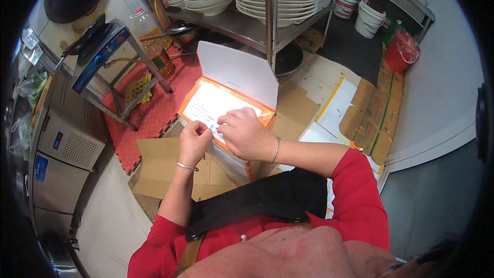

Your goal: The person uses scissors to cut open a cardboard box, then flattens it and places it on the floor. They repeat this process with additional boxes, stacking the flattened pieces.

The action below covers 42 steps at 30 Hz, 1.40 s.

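Observation:
A white and orange carton (231,166) stands in front of me, its white lid flap (239,71) raised at the far side. Across its top lies a bright white sheet (202,102) bearing printed writing, framed by orange edging. My left hand (195,141) is at the near left corner of this top, thumb and forefinger pinched together; whether something thin is between them cannot be made out. Over the right part of the sheet is my right hand (247,135), fingers bent and pointing left. Its fingertips partly overlap the print, and their contact is hidden.
Flattened cardboard (173,162) covers floor around the carton. Beyond it, a steel shelf (247,33) bears stacked plates (276,0). A metal stand (127,42) with a blue front is at left, on a red foam mat (119,139). A red bin (401,52) stands right.

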Each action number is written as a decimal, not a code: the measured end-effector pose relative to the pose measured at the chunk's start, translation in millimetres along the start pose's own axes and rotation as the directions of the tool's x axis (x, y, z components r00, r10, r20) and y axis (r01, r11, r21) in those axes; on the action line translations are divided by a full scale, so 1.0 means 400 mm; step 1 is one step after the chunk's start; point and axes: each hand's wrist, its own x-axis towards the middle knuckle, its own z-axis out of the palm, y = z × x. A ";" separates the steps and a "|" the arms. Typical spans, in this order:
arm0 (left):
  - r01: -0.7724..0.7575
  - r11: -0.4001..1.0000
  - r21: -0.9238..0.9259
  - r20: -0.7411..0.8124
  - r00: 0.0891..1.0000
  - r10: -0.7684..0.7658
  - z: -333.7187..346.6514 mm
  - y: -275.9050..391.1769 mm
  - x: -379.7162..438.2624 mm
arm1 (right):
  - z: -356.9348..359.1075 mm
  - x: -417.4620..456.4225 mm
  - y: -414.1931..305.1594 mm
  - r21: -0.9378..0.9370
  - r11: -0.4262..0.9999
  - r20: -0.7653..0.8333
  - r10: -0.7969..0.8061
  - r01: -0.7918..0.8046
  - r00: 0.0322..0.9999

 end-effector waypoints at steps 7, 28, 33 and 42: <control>-0.039 0.973 0.228 0.253 0.967 -0.020 -0.067 0.043 -0.015 | 0.014 -0.010 -0.019 0.000 0.995 0.282 0.097 -0.101 0.954; 0.070 0.854 -0.515 0.327 0.937 0.120 0.001 0.039 -0.161 | 0.043 0.001 0.143 -0.446 0.843 0.411 0.492 -0.302 0.768; 0.012 0.747 -0.665 0.242 0.949 0.200 0.042 0.013 -0.156 | 0.028 0.006 0.085 -0.312 0.935 0.410 0.293 -0.169 0.864; 0.160 0.771 -0.617 0.406 0.904 0.137 0.123 0.031 -0.163 | -0.019 0.026 0.139 -0.312 0.920 0.412 0.354 -0.236 0.840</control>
